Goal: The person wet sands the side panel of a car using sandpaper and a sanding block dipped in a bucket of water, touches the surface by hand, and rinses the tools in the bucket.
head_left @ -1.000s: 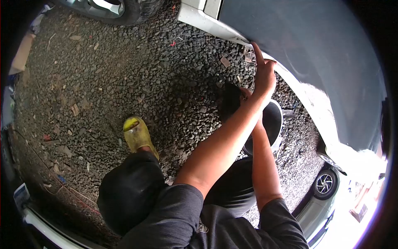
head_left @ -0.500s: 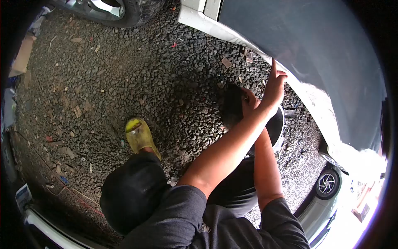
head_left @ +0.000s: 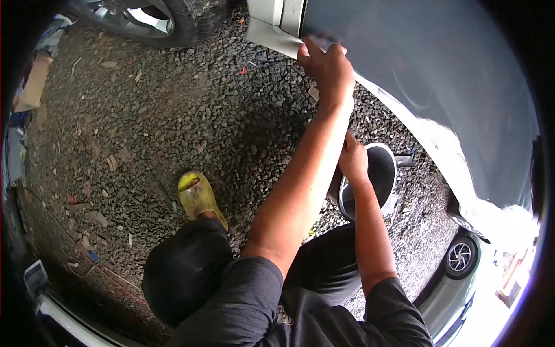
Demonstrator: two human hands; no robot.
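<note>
My left hand (head_left: 330, 72) reaches forward to the lower edge of a dark grey car panel (head_left: 416, 69). Its fingers are apart, and their tips touch or nearly touch the pale strip (head_left: 399, 110) along that edge. Lower down, behind my left forearm, my right hand (head_left: 354, 161) is closed at the near side of a bucket (head_left: 395, 173) with a dark inside and a light rim. A dark piece (head_left: 334, 185) shows below the right hand, partly covered by my forearm. What those fingers grip is hidden.
Dark gravel (head_left: 219, 121) covers the ground, with scraps on it. A car wheel (head_left: 196, 23) stands at the top left. A yellow clog (head_left: 199, 196) is on my foot. Another car's wheel (head_left: 461, 256) is at the right; cardboard (head_left: 34, 81) lies at the far left.
My left hand has slid forward and left along the panel's lower edge. The right hand has drawn back slightly toward the bucket; the black piece beside it is now mostly covered.
</note>
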